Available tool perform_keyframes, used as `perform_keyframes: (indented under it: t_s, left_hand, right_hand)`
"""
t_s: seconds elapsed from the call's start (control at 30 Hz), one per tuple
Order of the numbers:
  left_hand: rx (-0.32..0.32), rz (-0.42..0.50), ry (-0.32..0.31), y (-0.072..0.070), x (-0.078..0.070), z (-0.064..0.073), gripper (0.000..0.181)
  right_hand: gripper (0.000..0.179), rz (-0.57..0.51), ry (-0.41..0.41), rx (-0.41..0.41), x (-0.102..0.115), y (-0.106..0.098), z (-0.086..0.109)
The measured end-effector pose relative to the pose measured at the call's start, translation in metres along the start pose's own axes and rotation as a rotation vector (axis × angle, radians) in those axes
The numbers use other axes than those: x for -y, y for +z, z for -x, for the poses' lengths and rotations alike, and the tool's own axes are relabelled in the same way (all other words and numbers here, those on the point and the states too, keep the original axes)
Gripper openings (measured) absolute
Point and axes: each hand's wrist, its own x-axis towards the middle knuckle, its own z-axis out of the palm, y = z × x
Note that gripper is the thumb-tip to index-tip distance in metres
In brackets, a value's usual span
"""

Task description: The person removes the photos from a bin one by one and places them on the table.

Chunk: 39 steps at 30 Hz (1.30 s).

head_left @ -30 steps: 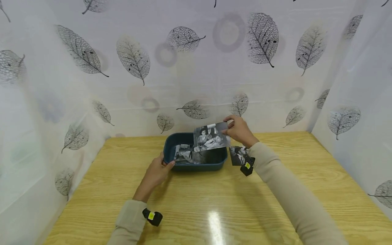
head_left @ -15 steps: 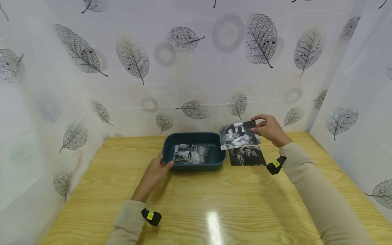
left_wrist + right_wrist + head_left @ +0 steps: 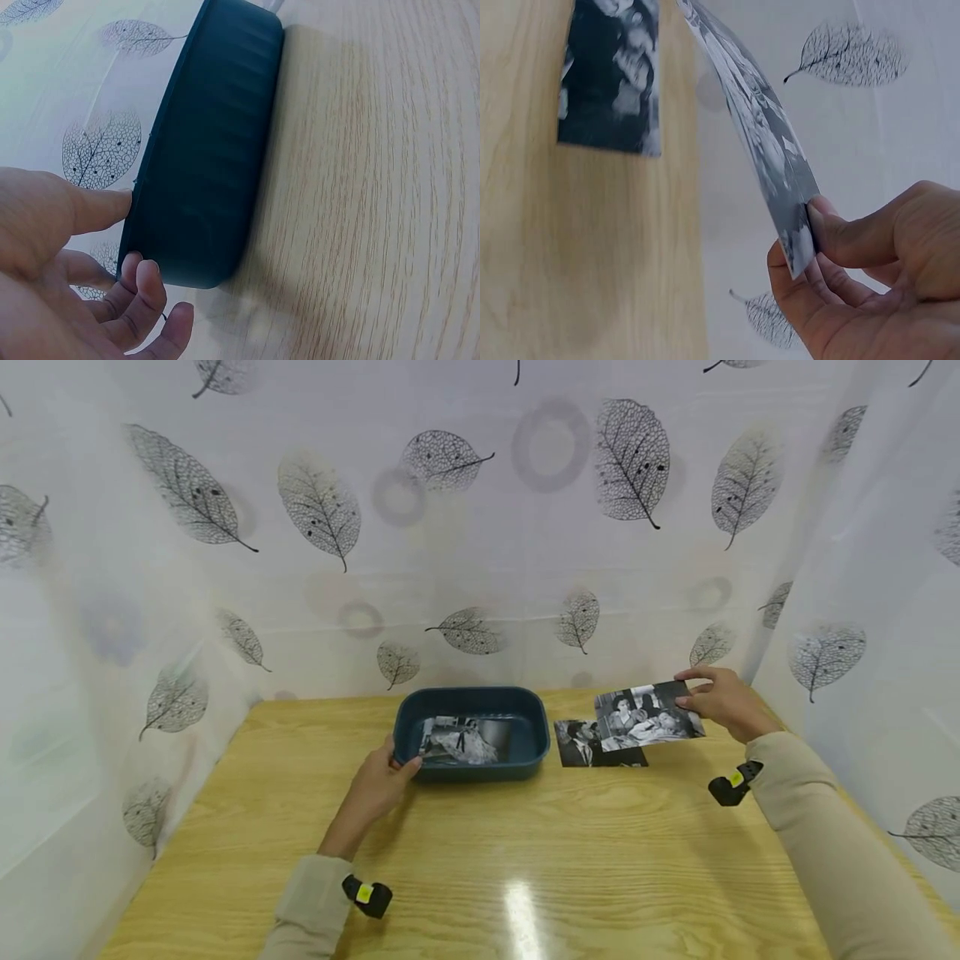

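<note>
My right hand [image 3: 726,702] pinches a black-and-white photo [image 3: 648,717] by its right edge, between thumb and fingers. In the right wrist view this photo [image 3: 757,127] bows slightly, raised off the table. In the head view it overlaps a second black-and-white photo [image 3: 581,752], which lies flat just right of a dark blue plastic basin [image 3: 472,772]. At the basin's left front corner, my left hand [image 3: 378,781] grips the rim, thumb on the near side; the left wrist view shows thumb and fingertips at the rim [image 3: 139,176]. Another photo [image 3: 465,741] lies inside the basin.
A wooden table [image 3: 480,852] carries everything. Behind it and along both sides hangs a pale curtain [image 3: 465,552] printed with leaves. Each wrist wears a small black camera, the left [image 3: 367,896] and the right [image 3: 735,783].
My right hand has carried the pinched photo rightward from over the basin, out past the second photo, uncovering the photo inside the basin. My left hand keeps its grip on the rim.
</note>
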Motion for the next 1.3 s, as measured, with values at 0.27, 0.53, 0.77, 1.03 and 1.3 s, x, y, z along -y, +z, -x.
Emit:
perform_keyframes:
  t_s: [0.27,0.53,0.77,1.03,1.3]
  left_hand:
    - [0.002,-0.018,0.001,-0.001,0.001,0.000,0.027]
    - [0.037,-0.017,-0.023,-0.001,0.001,0.000,0.075]
    - [0.044,-0.009,-0.044,-0.001,0.002,0.001,0.077]
    - [0.044,0.001,-0.028,-0.001,0.000,0.001,0.077]
    - [0.045,0.002,-0.045,-0.001,0.000,0.002,0.077]
  right_hand:
    - [0.053,0.032,0.014,0.018,-0.036,-0.013,0.010]
    - [0.054,0.007,0.055,0.051,-0.061,-0.021,0.019]
    - [0.056,0.011,0.066,0.062,-0.079,-0.025,0.024]
    - [0.059,0.021,0.118,0.034,-0.094,-0.023,0.025]
    - [0.059,0.057,0.097,-0.023,-0.108,-0.014,0.024]
